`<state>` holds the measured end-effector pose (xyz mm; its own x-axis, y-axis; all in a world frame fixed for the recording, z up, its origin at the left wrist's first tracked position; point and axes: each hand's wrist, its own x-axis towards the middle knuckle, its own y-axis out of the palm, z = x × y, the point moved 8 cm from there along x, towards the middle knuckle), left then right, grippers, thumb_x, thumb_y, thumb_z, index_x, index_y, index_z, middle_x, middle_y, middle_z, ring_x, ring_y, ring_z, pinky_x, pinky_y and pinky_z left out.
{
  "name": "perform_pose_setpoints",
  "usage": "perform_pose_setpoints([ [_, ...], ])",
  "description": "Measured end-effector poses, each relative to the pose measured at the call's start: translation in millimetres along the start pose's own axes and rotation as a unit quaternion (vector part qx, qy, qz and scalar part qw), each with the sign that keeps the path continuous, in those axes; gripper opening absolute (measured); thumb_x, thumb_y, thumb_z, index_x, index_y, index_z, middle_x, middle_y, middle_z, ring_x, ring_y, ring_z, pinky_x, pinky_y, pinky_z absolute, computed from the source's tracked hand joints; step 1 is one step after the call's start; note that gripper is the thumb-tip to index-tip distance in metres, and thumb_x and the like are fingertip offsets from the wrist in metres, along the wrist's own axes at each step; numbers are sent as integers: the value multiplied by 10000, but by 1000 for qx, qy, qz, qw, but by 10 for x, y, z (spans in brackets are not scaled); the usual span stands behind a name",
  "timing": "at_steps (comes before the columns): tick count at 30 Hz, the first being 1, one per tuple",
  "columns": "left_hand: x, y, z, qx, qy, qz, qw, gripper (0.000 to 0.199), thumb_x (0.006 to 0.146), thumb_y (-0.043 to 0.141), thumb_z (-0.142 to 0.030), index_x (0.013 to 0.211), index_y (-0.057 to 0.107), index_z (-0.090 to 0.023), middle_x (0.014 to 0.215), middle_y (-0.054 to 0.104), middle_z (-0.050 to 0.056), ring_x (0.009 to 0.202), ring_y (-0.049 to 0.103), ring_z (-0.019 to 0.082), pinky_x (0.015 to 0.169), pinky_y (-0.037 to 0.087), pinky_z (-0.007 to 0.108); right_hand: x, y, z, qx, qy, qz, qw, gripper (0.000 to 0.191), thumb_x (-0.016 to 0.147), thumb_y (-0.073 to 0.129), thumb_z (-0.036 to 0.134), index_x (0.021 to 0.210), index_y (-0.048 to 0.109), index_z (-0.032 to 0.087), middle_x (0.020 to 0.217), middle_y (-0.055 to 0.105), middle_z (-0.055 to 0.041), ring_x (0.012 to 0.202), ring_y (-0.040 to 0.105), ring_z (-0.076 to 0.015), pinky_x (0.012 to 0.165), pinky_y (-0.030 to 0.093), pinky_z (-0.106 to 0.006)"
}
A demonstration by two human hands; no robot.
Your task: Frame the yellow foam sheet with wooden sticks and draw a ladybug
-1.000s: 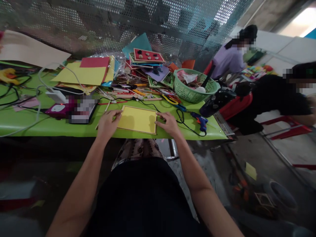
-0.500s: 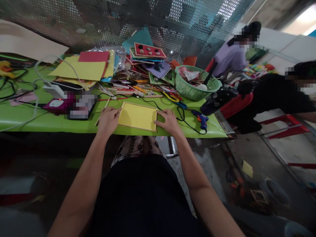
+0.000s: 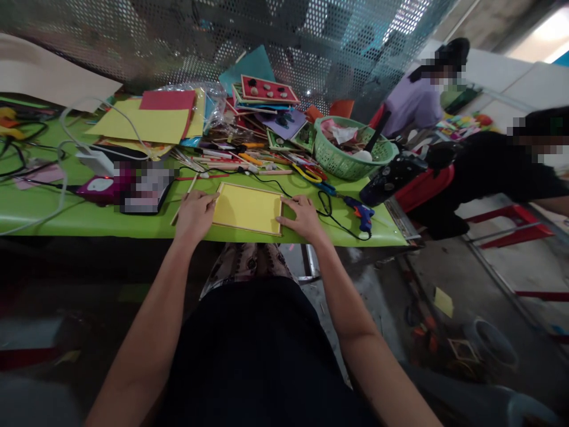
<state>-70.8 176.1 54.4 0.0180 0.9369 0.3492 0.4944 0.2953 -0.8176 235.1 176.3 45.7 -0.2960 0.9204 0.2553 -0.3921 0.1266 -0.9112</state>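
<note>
A yellow card [image 3: 249, 207] edged with thin wooden sticks lies flat on the green-covered table, close to its front edge. My left hand [image 3: 195, 216] is closed on the card's left edge, thumb and fingertips pressed together there. At the opposite side, my right hand [image 3: 304, 218] grips the right edge, its thumb low on the stick border and its fingers higher up. A loose wooden stick [image 3: 189, 193] lies just left of my left hand, partly covered by it.
A glue gun [image 3: 361, 213] with a black cord lies to the right, near yellow-handled scissors [image 3: 307, 173]. Behind are a green basket [image 3: 355, 164], scattered pens and sticks, and stacked coloured paper [image 3: 142, 123]. A phone [image 3: 149, 193] lies left. Two people sit at right.
Both hands keep their places on the yellow card's edges. The view has shifted very slightly; nothing on the table has visibly moved.
</note>
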Motion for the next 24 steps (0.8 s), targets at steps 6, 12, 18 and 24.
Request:
perform_pose_setpoints([
  [6,0,5,-5,5,4,0,1000,379,929,505,-241,1170,796,-215,1043,731,137,1172,638,346,1137,424,503,-13,5,-11,-6,5,8,1000,696,927,705,620,1507,643,240,1378,633,-173,1311,573,-391,1145,415,-556],
  [12,-1,6,3,3,-1,-4,1000,391,933,499,-242,1186,796,-229,1064,729,127,1149,643,328,1147,425,485,-13,24,-29,-2,-11,28,1000,803,897,697,708,1538,611,231,1412,615,-183,1333,556,-400,1162,405,-562],
  [18,-2,9,25,-19,-5,-11,1000,363,927,518,-248,1154,802,-233,1049,715,119,1163,641,331,1155,408,493,-30,18,-30,2,-3,23,1000,798,882,708,718,1535,616,269,1403,625,-175,1328,559,-422,1123,434,-585],
  [24,-11,-28,8,-34,-2,-19,999,293,930,541,-256,1058,803,-224,1014,731,113,1116,664,317,1129,436,473,-44,-21,-26,26,-5,7,1000,739,913,738,590,1530,610,204,1413,652,-188,1358,569,-392,1177,396,-564],
])
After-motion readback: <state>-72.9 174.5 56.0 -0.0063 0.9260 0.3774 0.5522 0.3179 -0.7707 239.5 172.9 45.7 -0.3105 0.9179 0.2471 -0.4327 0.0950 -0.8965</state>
